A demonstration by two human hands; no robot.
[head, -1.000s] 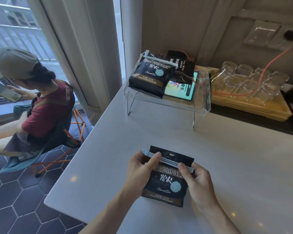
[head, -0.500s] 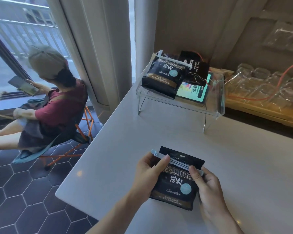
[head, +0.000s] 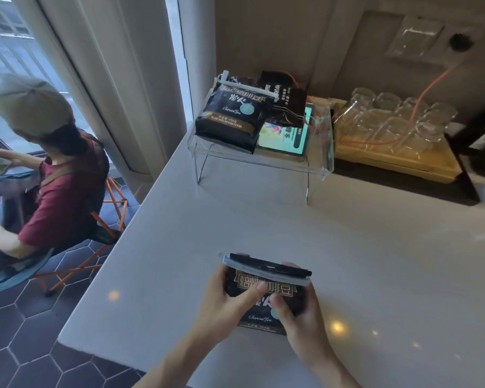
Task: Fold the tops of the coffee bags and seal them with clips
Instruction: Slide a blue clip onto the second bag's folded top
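Black foil coffee bags (head: 265, 298): three, perhaps. White bar clips (head: 266, 271): two. Clear acrylic stand (head: 263, 163): one. Lit phone (head: 284, 134): one.

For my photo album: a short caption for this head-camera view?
Both hands, left and right, hold a clipped coffee bag over the table.

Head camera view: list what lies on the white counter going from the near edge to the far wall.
Hands, left and right, holding the clipped coffee bag → bare counter → clear acrylic stand carrying a sealed coffee bag.
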